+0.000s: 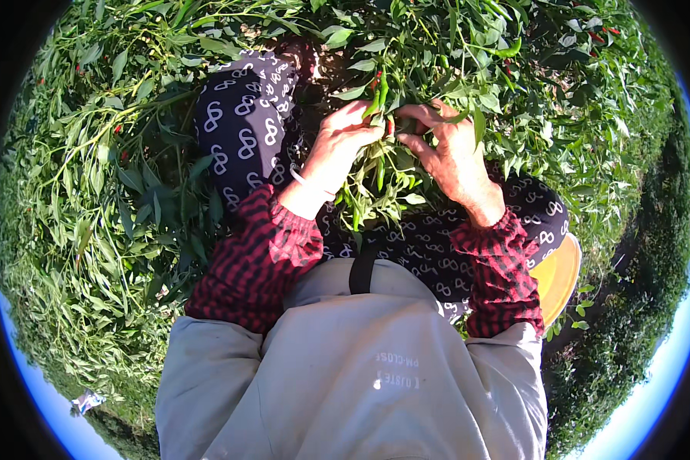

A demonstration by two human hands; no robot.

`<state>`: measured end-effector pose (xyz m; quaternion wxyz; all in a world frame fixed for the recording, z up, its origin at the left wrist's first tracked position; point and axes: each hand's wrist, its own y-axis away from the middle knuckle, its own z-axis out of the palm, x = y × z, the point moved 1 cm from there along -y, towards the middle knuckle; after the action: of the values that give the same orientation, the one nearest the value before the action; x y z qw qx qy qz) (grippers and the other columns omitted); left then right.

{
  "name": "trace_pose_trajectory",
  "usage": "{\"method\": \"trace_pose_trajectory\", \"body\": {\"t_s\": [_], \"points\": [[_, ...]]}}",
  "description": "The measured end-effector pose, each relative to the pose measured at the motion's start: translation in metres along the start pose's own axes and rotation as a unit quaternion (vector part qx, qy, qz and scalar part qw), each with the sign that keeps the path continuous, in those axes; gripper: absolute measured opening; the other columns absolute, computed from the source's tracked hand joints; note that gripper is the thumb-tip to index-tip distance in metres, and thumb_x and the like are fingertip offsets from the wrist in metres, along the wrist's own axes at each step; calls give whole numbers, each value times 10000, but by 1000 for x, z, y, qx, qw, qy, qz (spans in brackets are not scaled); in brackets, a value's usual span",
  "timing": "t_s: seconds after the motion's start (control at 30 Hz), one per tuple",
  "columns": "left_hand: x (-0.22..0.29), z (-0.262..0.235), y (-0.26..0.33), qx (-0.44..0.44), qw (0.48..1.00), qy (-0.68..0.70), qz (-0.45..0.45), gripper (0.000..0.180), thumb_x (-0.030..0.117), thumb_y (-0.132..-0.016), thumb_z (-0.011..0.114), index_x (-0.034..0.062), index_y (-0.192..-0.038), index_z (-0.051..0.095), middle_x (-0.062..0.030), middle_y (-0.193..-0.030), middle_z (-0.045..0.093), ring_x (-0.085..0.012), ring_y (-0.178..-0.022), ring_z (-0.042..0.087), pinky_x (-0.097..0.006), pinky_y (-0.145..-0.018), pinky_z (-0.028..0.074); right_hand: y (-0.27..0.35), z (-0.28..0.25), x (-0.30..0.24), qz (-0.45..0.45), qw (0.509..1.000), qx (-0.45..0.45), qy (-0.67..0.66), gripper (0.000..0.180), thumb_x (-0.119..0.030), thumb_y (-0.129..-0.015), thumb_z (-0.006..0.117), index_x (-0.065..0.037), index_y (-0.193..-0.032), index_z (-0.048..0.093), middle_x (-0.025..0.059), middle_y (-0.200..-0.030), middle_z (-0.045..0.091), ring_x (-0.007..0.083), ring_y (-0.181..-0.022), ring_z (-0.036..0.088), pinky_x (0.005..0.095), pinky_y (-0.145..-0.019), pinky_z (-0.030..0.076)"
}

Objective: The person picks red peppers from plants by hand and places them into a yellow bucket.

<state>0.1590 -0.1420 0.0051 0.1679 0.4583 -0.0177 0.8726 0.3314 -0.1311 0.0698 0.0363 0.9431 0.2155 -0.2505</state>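
Left hand [336, 149] reaching up into the pepper plant [406, 46], fingers [360, 121] curled shut around a leafy stem with a small red pepper [376, 83] and a green pepper [383, 93] just above the fingertips. Right hand [451, 153] close beside, fingers [422, 115] bent and pinched onto the same cluster of stems, nearly touching the left fingertips. A sliver of red showing between the two hands; impossible to tell whether held or merely hanging there. More green peppers [379, 172] dangling below, between the wrists. Thin bangle [303, 178] on the left wrist. Red-and-black checked sleeves [261, 253] further out, patterned dark trousers [241, 126], grey vest [360, 368]. Yellow bucket [557, 276] at the right hip, mostly hidden behind the right sleeve. Foliage dense all round, covering the ground.
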Motion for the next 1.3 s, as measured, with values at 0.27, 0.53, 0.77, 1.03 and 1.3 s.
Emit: {"method": "trace_pose_trajectory", "body": {"t_s": [0.27, 0.53, 0.77, 1.03, 1.3], "points": [[-9, 3, -5, 85, 996, -21, -12, 223, 14, -818, 542, -3, -1037, 587, -30, -972, 614, -133, -861, 582, -250, -789, 455, 2, 7, -13, -90, 991, 84, 48, 327, -128, -754, 661, -108, -1071, 579, 114, -911, 571, 301, -818, 565, 358, -670, 471], [11, 2, -7, 61, 987, -118, -89, 198, 0, -767, 515, -7, -938, 616, -83, -931, 606, -203, -816, 576, -296, -744, 458, 3, 5, -8, -118, 987, 50, 93, 380, -43, -748, 599, -139, -1115, 577, 95, -799, 542, 299, -719, 552, 375, -663, 476], [13, -8, -9, -12, 945, -325, 48, 115, 23, -776, 496, -30, -836, 578, -111, -896, 577, -236, -814, 555, -306, -715, 454, 2, 13, -8, -137, 976, 51, 163, 430, -135, -760, 597, -205, -1180, 536, 47, -808, 503, 212, -692, 533, 315, -508, 467], [8, -4, -7, 46, 967, -250, -8, 158, 77, -788, 498, 32, -918, 576, -63, -838, 587, -181, -779, 533, -293, -711, 442, -6, 27, 6, -77, 987, 139, -36, 159, -134, -780, 644, -84, -931, 643, 94, -668, 575, 260, -599, 565, 341, -529, 453], [1, 20, -26, 180, 979, 0, 92, 247, -15, -817, 597, 35, -1036, 493, -26, -878, 572, -86, -831, 550, -221, -727, 472, -10, 29, 4, 156, 860, 44, -483, 310, -324, -904, 535, -88, -709, 579, -78, -591, 458, 18, -487, 321, 191, -439, 220]]}}
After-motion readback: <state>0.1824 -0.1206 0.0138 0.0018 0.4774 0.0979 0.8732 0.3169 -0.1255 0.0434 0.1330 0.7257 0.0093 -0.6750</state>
